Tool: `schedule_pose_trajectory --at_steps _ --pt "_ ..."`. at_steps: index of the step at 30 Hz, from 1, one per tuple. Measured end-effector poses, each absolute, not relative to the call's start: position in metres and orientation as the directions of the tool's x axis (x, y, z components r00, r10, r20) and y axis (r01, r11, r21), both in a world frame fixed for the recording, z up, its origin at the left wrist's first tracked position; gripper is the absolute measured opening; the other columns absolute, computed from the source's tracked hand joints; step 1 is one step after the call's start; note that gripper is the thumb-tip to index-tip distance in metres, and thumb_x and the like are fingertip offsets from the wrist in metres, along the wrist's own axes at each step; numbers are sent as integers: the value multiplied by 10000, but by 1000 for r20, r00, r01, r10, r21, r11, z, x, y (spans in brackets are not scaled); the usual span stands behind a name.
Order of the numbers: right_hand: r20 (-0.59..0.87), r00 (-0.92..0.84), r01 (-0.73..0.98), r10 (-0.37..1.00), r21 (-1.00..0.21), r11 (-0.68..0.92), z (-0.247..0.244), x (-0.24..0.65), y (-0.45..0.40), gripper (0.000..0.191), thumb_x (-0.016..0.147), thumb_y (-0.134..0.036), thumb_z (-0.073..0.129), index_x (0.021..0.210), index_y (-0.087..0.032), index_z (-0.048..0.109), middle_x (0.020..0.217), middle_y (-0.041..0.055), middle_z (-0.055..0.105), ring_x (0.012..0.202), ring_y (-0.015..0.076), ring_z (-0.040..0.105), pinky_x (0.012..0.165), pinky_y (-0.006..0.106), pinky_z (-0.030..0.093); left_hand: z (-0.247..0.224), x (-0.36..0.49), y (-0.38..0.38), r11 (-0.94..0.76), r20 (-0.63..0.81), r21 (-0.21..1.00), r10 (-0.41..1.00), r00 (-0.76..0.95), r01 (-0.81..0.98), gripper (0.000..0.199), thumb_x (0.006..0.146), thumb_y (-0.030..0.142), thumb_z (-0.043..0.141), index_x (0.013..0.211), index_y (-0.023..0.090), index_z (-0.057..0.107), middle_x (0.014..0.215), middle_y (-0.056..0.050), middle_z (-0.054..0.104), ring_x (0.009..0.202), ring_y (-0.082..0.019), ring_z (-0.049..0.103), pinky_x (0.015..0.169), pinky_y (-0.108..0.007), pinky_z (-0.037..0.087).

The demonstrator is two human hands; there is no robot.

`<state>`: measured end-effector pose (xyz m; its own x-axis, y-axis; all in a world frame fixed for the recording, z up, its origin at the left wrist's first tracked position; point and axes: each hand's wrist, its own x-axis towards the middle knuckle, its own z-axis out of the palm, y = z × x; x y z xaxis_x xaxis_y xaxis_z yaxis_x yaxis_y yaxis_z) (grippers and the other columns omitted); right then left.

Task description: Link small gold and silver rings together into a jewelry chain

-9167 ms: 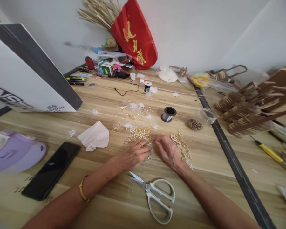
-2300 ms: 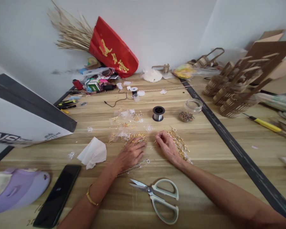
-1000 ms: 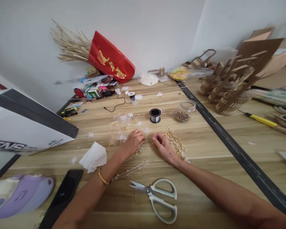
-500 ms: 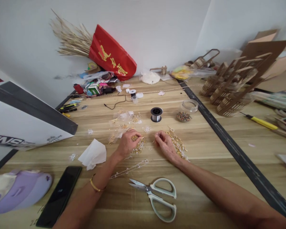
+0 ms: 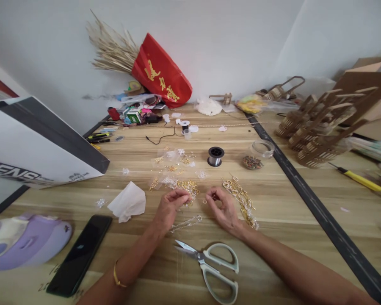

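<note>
My left hand (image 5: pixel 171 207) is pinched, thumb against forefinger, at the near edge of a pile of small gold and silver charms (image 5: pixel 187 185). Anything between those fingertips is too small to make out. Across from it my right hand (image 5: pixel 224 209) is also closed in a pinch, its contents hidden. A tiny ring (image 5: pixel 205 202) shows by the right thumb tip, apparently on the table. Gold and silver chains (image 5: pixel 241 197) lie just beyond the right hand. Between the wrists is a silver chain (image 5: pixel 186 223) with a ring at its end.
White-handled scissors (image 5: pixel 206 262) lie partly open in front of me. Farther back stand a wire spool (image 5: pixel 216 156) and a glass jar (image 5: pixel 263 149) with beads. A phone (image 5: pixel 79 256) and white tissue (image 5: pixel 128 202) are at left; a yellow cutter (image 5: pixel 362 178) is at right.
My left hand has drawn back towards me from over the charm pile, uncovering more of it. The right hand has come slightly nearer too. The whole view has shifted a little.
</note>
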<state>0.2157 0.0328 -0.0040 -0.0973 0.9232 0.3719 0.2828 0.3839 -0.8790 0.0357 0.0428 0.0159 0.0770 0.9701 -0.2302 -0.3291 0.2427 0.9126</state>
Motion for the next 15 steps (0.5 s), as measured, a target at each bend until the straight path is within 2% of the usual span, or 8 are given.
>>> schedule_pose_trajectory --at_steps 3,8,12,15 --pt "456 -196 319 868 -807 496 -7 214 28 129 895 -268 450 790 -217 503 695 18 536 644 158 499 608 297 417 12 37 39 273 -255 908 962 100 -317 190 541 213 803 703 155 722 645 -8 709 650 -119 635 717 -246 485" --pt "552 -286 316 783 -717 621 -13 215 27 56 879 -195 469 845 -217 509 732 27 563 670 160 521 642 309 436 0 34 38 231 -208 943 971 119 -238 156 581 228 789 701 161 715 697 -18 719 698 -144 647 747 -270 484" --pt "582 -331 320 743 -671 669 -13 216 29 70 872 -164 471 871 -220 512 741 28 578 691 161 535 699 327 450 -5 32 38 203 -183 961 976 121 -188 115 604 212 772 687 167 706 708 -14 716 709 -146 645 750 -269 477" --pt "586 -363 334 724 -644 689 -11 217 29 71 871 -159 474 878 -218 512 755 33 585 707 164 544 679 314 449 -5 34 37 202 -179 961 975 131 -189 100 602 192 769 673 166 704 701 -9 713 699 -140 639 746 -263 473"
